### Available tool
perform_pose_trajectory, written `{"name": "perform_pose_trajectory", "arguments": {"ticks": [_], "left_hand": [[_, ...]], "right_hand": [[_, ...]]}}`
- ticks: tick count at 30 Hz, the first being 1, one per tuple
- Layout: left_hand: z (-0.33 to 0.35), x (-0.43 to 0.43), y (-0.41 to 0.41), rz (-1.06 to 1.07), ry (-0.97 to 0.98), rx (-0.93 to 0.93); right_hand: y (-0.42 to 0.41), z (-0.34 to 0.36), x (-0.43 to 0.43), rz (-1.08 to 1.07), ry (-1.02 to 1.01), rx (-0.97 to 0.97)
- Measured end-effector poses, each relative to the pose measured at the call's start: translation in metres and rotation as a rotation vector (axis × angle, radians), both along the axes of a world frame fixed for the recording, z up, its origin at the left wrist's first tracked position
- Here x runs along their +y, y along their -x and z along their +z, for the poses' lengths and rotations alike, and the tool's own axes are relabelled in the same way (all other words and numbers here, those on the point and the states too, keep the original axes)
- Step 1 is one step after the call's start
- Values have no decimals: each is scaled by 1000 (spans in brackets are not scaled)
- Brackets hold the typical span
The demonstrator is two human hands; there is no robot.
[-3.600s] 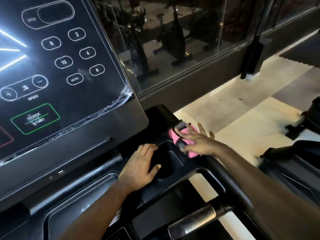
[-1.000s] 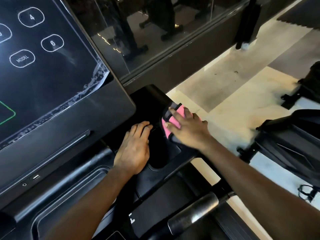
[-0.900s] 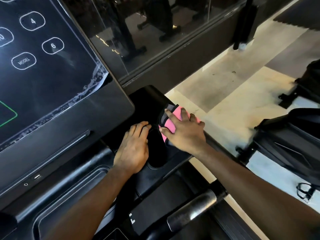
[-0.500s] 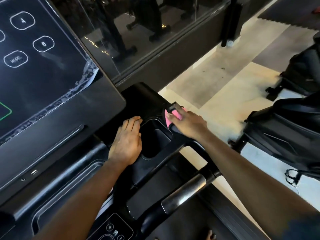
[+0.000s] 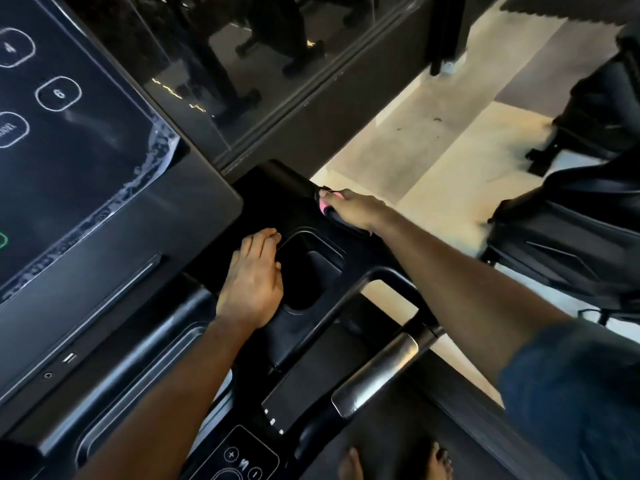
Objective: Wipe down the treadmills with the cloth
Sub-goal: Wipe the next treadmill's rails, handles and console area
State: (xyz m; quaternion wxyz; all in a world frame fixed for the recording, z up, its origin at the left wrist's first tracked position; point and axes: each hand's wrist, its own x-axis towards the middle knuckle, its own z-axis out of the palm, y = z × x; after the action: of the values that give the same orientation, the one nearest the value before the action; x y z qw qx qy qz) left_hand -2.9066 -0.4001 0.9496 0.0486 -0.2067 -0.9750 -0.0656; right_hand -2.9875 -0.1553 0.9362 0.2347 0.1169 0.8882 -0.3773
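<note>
Where cloth (image 5: 323,204) meets treadmill (image 5: 277,197), pale floor (image 5: 433,161) lies beyond.

Gym, treadmill console (image 5: 86,161), exercise bikes (image 5: 277,36) behind glass (image 5: 194,74)

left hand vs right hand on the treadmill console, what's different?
The left hand lies flat, fingers straight and together, holding nothing; the right hand arches over the pink cloth, mostly hiding it. The left hand sits beside the cup-holder recess, nearer the screen; the right hand is at the console's outer edge. Whether the right hand grips or only presses the cloth is unclear. Both rest on the black console.
</note>
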Motion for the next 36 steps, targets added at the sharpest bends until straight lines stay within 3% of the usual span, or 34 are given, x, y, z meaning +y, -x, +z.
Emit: {"name": "perform_pose_trajectory", "arguments": {"ticks": [3, 8, 14, 16, 20, 25, 27, 31, 33, 36], "left_hand": [[-3, -1, 0, 4, -1, 0], [-1, 1, -2, 35, 29, 8], [5, 23, 29, -60, -96, -33], [0, 30, 44, -126, -104, -85], [-8, 32, 50, -161, -45, -94], [-8, 34, 48, -155, -44, -77], [-7, 34, 47, -151, -53, -87], [-4, 35, 46, -141, -59, -104], [-4, 36, 48, -145, -56, -99], [-6, 32, 49, -150, -64, -107]], "right_hand": [[-30, -8, 29, -72, 83, -69], [-115, -5, 74, -135, -4, -104], [-142, 4, 11, -44, -488, 106], [-131, 9, -11, -25, -548, 117], [-85, 10, 7, -100, -310, 101], [-45, -13, 52, -163, 213, -252], [-55, -24, 66, -142, 216, -257], [-84, -30, 84, -119, 1, -230], [-94, -26, 76, -211, -60, -131], [-110, -11, 45, -53, -263, 23]]}}
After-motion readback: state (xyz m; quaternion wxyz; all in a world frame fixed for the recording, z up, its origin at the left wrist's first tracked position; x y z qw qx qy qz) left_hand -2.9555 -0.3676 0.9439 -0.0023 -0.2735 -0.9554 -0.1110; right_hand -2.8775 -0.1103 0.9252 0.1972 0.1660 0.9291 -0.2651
